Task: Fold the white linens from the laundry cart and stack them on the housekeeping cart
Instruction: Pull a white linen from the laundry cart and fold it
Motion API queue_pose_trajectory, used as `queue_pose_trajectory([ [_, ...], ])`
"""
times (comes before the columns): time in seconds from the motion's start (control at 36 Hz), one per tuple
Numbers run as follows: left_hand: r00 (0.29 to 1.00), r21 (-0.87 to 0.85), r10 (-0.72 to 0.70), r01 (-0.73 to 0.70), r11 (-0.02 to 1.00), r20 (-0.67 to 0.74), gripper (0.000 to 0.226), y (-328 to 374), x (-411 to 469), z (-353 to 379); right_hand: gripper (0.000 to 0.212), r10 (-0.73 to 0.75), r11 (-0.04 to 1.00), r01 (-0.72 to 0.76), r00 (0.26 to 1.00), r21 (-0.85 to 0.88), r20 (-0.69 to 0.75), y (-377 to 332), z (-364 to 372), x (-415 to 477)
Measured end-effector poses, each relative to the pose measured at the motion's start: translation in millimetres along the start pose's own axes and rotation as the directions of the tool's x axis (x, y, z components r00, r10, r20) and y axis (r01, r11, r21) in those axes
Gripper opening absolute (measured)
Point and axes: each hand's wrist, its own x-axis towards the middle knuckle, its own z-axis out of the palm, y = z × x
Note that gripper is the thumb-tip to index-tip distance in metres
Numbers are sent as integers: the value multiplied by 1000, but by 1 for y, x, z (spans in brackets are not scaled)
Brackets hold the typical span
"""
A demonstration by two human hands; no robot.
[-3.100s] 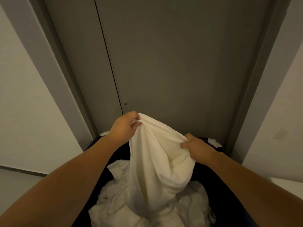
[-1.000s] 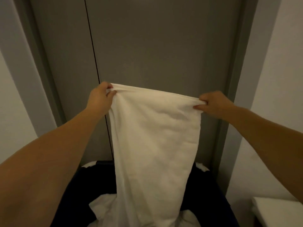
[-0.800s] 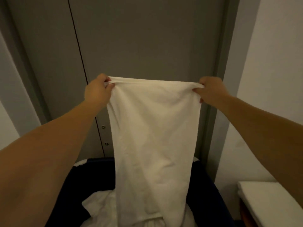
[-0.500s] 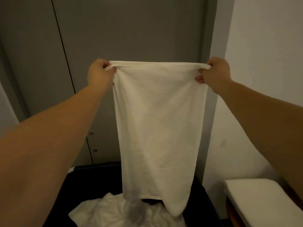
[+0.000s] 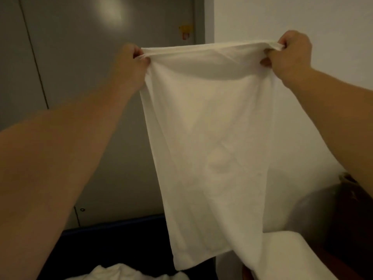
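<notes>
The left hand point(image 5: 131, 59) and right hand point(image 5: 290, 51) are each pinching a top corner of a white cloth point(image 5: 205, 138) in curled fingers point(image 5: 142, 57), holding it stretched above the laundry cart point(image 5: 113, 225), so folding is just beginning, likely calling next for bringing both corners together.

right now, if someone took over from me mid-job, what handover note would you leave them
Left hand grips the top left corner of the white linen; right hand grips the top right corner.
The linen hangs spread open and unfolded above the laundry cart. Loose linens lie in that cart. A folded white stack sits at lower right.
Done: one piece lifted out and spread.
Left: fold it, add it to the stack, then do the rest.
</notes>
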Motion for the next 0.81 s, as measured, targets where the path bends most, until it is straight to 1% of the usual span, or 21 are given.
queue_pose_trajectory([
  [0.06, 1000, -19, 22, -23, 1000, -18, 8, 31, -10, 22, 37, 11, 1000, -11, 1000, -18, 7, 20, -35, 11],
  [0.11, 1000, -42, 2, -3, 999, -21, 9, 60, -22, 46, 35, 19, 998, -18, 1000, -55, 16, 41, -70, 20],
  [0.22, 999, -65, -44, 46, 997, 23, 8, 111, -44, 98, 35, 24, 995, -22, 1000, -92, 18, 84, -132, 34],
  [0.36, 990, -42, -96, 101, 994, 101, 16, 139, -84, 153, 35, 76, 990, -66, 993, -123, 86, 129, -181, 34],
  [0.44, 981, -48, -135, 142, 989, 137, 9, 146, -111, 181, 35, 113, 981, -91, 986, -174, 122, 156, -202, 27],
  [0.47, 979, -54, -144, 153, 987, 143, 10, 147, -120, 190, 35, 127, 978, -102, 983, -180, 130, 165, -208, 25],
  [0.53, 975, -71, -152, 165, 984, 163, 19, 149, -134, 206, 34, 159, 972, -130, 977, -197, 141, 182, -219, 19],
  [0.58, 970, -71, -139, 156, 985, 199, 35, 154, -146, 220, 34, 192, 963, -158, 970, -218, 149, 197, -229, 12],
  [0.61, 966, -67, -133, 151, 986, 220, 39, 156, -151, 225, 34, 204, 960, -169, 968, -224, 147, 204, -233, 8],
  [0.64, 962, -61, -128, 147, 987, 242, 38, 159, -155, 231, 34, 215, 956, -178, 966, -234, 144, 211, -239, 5],
  [0.69, 957, -51, -109, 127, 991, 270, 27, 164, -164, 240, 34, 227, 944, -184, 964, -273, 138, 225, -249, -2],
  [0.75, 957, -42, -107, 122, 992, 269, 20, 171, -172, 247, 34, 229, 936, -179, 964, -304, 138, 238, -260, -8],
  [0.81, 959, -50, -109, 126, 991, 260, 19, 178, -179, 253, 33, 239, 933, -188, 961, -307, 138, 251, -268, -10],
])
